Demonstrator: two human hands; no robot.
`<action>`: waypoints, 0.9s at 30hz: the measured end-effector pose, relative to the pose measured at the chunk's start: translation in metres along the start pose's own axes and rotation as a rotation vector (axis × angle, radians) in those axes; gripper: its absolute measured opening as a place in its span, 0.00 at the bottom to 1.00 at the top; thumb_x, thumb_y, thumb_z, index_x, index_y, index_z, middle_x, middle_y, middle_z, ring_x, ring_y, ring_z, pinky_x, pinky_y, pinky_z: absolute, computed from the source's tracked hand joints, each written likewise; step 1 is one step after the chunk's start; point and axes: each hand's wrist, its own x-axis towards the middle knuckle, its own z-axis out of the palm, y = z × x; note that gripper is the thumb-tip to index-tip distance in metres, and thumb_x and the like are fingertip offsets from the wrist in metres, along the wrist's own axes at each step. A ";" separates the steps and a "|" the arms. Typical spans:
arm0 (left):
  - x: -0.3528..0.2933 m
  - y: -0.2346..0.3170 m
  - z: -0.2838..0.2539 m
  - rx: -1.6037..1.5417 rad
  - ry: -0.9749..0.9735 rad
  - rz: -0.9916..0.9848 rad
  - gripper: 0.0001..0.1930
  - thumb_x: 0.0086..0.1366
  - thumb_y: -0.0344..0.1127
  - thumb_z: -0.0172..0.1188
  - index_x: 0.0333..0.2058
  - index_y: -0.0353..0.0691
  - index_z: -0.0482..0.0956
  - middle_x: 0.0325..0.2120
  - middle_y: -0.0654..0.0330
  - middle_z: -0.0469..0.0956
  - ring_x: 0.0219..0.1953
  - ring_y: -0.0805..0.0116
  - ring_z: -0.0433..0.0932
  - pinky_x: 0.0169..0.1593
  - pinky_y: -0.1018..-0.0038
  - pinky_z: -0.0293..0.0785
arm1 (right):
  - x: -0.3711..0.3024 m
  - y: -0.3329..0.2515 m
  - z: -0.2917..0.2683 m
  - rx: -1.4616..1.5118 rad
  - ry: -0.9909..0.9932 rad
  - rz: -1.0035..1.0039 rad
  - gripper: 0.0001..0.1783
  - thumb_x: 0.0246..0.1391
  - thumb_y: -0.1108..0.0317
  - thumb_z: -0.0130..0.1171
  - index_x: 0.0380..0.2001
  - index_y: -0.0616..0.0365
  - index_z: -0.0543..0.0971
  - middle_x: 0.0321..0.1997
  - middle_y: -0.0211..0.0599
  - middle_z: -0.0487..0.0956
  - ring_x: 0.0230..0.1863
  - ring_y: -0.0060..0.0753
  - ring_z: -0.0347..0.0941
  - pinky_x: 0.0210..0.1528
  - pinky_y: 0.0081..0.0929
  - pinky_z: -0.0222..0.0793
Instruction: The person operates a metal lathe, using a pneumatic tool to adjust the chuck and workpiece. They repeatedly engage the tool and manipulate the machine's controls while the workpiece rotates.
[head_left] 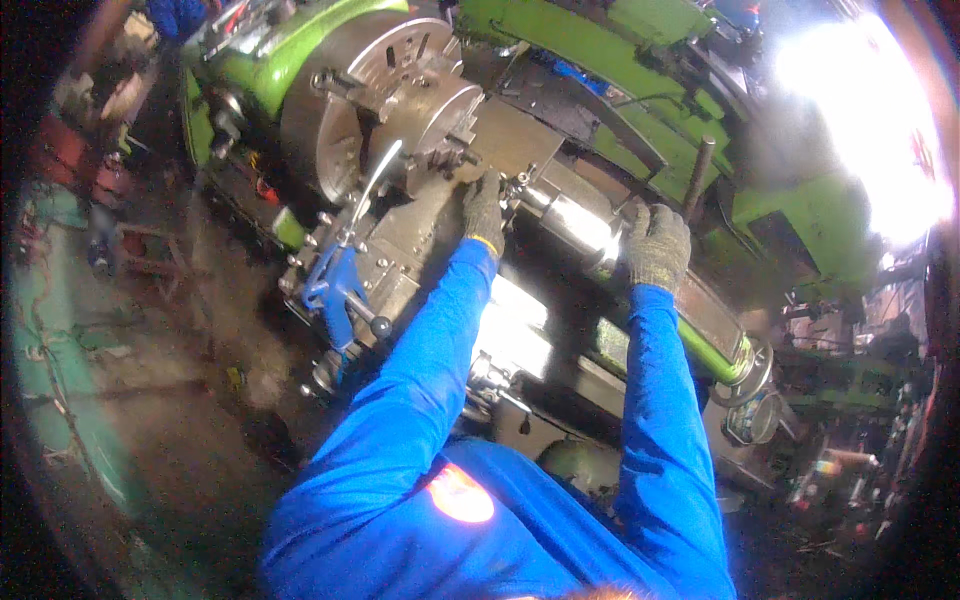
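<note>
My left hand (484, 212), in a grey knit glove, reaches between the lathe chuck (430, 125) and a shiny metal cylinder (577, 224). Its fingers are bunched together beside a small metal fitting (515, 186) at the cylinder's left end; what they grip is hidden. My right hand (658, 246), gloved the same way, is closed around the cylinder's right end, its fingers partly over the far side. The cylinder lies slantwise above the lathe bed (710, 310). Jaws stick out from the chuck's face toward my left hand.
A blue spray gun (335, 290) with a white nozzle sits on the carriage, left of my left forearm. Near it is a black-knobbed lever (380, 326). An upright rod (699, 175) stands beyond my right hand. A handwheel (750, 375) is at the bed's right end.
</note>
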 end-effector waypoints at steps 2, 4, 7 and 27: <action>0.008 0.008 0.006 -0.277 0.061 -0.282 0.22 0.70 0.51 0.61 0.53 0.43 0.78 0.44 0.57 0.81 0.41 0.67 0.81 0.37 0.67 0.79 | 0.001 0.000 0.010 -0.010 0.021 -0.033 0.20 0.66 0.52 0.55 0.47 0.58 0.82 0.47 0.51 0.81 0.52 0.58 0.76 0.57 0.52 0.71; 0.006 0.022 0.014 -0.281 0.139 -0.298 0.16 0.71 0.48 0.61 0.48 0.44 0.78 0.38 0.59 0.78 0.34 0.69 0.78 0.31 0.71 0.76 | 0.002 0.005 0.019 -0.018 0.063 -0.052 0.20 0.66 0.53 0.55 0.46 0.58 0.82 0.47 0.52 0.81 0.51 0.59 0.76 0.57 0.52 0.70; 0.014 0.032 0.014 -0.290 0.151 -0.276 0.12 0.70 0.46 0.64 0.40 0.44 0.77 0.30 0.65 0.74 0.24 0.75 0.71 0.24 0.76 0.67 | 0.003 0.003 0.019 0.021 0.052 -0.048 0.20 0.66 0.53 0.55 0.45 0.59 0.82 0.47 0.53 0.81 0.51 0.59 0.75 0.57 0.53 0.70; -0.047 0.062 0.022 -0.482 0.298 -0.203 0.22 0.77 0.62 0.52 0.47 0.48 0.78 0.36 0.70 0.76 0.34 0.78 0.73 0.37 0.77 0.67 | 0.002 0.015 0.027 0.035 0.081 -0.088 0.15 0.66 0.55 0.58 0.43 0.56 0.82 0.45 0.50 0.82 0.50 0.58 0.76 0.54 0.51 0.71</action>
